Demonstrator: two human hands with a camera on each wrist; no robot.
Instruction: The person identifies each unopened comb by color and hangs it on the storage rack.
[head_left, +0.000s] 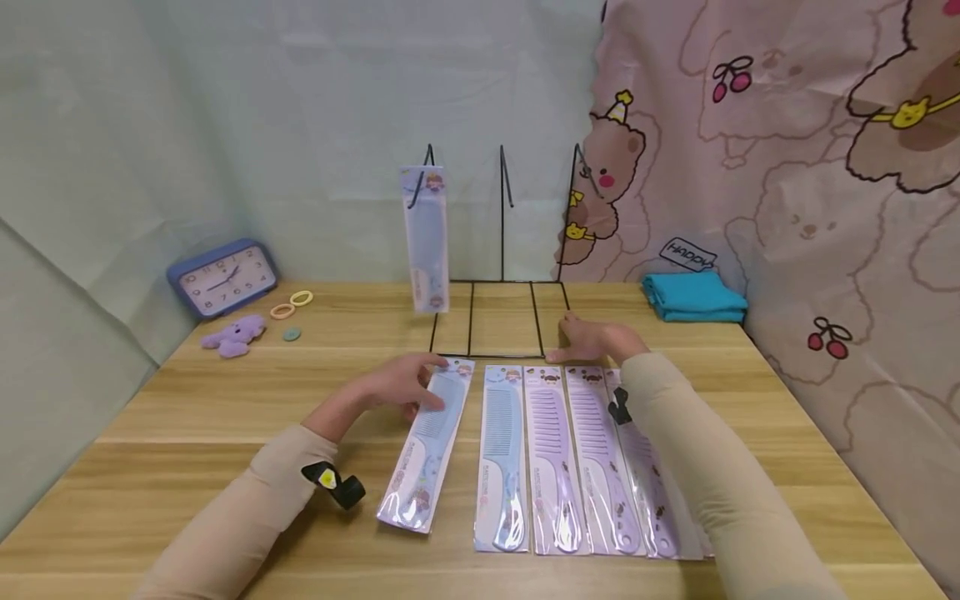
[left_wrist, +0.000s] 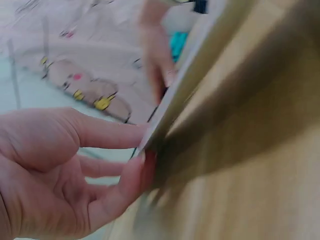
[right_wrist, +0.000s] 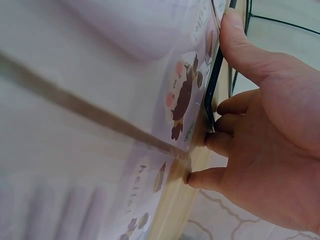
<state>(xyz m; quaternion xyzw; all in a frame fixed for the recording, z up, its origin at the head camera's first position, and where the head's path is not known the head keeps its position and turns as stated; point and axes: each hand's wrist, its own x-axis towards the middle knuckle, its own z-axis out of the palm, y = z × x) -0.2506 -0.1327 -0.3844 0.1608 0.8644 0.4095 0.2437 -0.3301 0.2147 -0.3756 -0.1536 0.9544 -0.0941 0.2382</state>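
Note:
My left hand (head_left: 401,385) pinches the upper edge of a packaged blue comb (head_left: 427,458), which is tilted at the left end of a row. In the left wrist view, thumb and fingers grip the thin pack (left_wrist: 185,70), its edge over a shadow on the table. My right hand (head_left: 598,337) rests at the front right corner of a black wire rack (head_left: 538,321), thumb and fingers spread around the base wire (right_wrist: 214,80). Another blue comb pack (head_left: 427,242) hangs from the rack's left hook. Beside the held pack lie a blue comb pack (head_left: 501,458) and several purple comb packs (head_left: 553,467).
At the back left stand a blue clock (head_left: 225,277), a purple plush toy (head_left: 236,335), two hair ties (head_left: 282,312) and a small green disc (head_left: 291,334). A folded teal cloth (head_left: 693,297) lies back right. My right sleeve (head_left: 712,467) covers part of the purple packs.

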